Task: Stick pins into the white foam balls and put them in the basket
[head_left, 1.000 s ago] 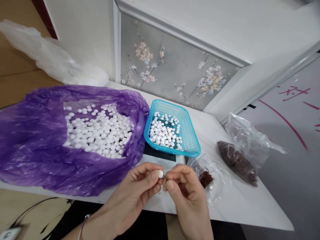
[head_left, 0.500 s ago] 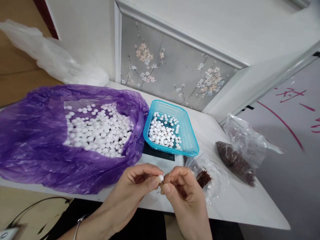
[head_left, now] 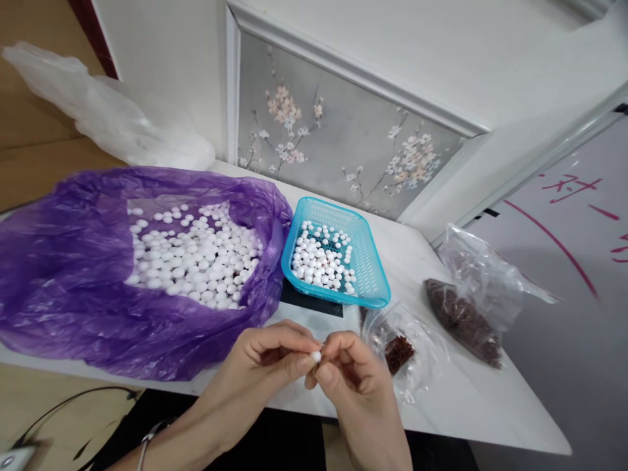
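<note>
Between the thumb and fingertips of my left hand [head_left: 277,366] is a small white ball [head_left: 316,356]. My right hand [head_left: 356,379] is closed in a pinch against the ball's right side; whatever its fingertips hold is too small to make out. Beyond my hands stands a blue basket [head_left: 375,265] with many white balls [head_left: 318,261] in its left part. To the left, an open purple bag [head_left: 63,281] holds a large heap of white balls [head_left: 196,258]. Right of my hands, an open clear bag [head_left: 426,356] contains dark red bits [head_left: 400,353].
A clear bag of brown material [head_left: 461,320] lies on the white table [head_left: 510,405] at the right. Behind are a framed flower picture [head_left: 343,124], a translucent plastic bag [head_left: 112,118] and a whiteboard [head_left: 564,275]. A black cable [head_left: 73,396] runs at lower left.
Both hands have drawn slightly closer together around the white ball. The ball has turned or shifted slightly down, and the fingertips now meet above it.
</note>
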Demonstrator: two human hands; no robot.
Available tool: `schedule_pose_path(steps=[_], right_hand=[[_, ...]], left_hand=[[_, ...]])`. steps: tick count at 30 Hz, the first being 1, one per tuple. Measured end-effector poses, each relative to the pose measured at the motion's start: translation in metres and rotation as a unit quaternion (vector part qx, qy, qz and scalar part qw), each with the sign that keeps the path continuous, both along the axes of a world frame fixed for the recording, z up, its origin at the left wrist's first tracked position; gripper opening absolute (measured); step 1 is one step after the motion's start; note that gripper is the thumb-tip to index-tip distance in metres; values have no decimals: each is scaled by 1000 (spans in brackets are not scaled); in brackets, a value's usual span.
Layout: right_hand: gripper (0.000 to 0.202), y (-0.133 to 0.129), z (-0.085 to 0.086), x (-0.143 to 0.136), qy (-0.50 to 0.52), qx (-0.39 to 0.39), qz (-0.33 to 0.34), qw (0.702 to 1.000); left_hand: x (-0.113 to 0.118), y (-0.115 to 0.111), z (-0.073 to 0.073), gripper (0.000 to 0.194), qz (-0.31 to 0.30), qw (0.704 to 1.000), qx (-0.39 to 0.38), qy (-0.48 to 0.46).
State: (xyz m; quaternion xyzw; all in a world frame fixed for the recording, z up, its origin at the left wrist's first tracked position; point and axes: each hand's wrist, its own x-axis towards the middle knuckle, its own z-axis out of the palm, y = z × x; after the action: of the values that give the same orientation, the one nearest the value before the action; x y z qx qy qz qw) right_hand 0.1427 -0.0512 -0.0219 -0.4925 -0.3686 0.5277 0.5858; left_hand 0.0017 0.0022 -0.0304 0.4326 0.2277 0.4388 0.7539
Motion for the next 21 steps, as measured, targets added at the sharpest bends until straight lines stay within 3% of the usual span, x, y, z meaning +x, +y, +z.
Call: schedule_pose_path(steps=[21], right_hand=[[17,2,-11,9,20,33,36,999]], left_hand=[[3,-3,-1,6,12,1000,-5,9]])
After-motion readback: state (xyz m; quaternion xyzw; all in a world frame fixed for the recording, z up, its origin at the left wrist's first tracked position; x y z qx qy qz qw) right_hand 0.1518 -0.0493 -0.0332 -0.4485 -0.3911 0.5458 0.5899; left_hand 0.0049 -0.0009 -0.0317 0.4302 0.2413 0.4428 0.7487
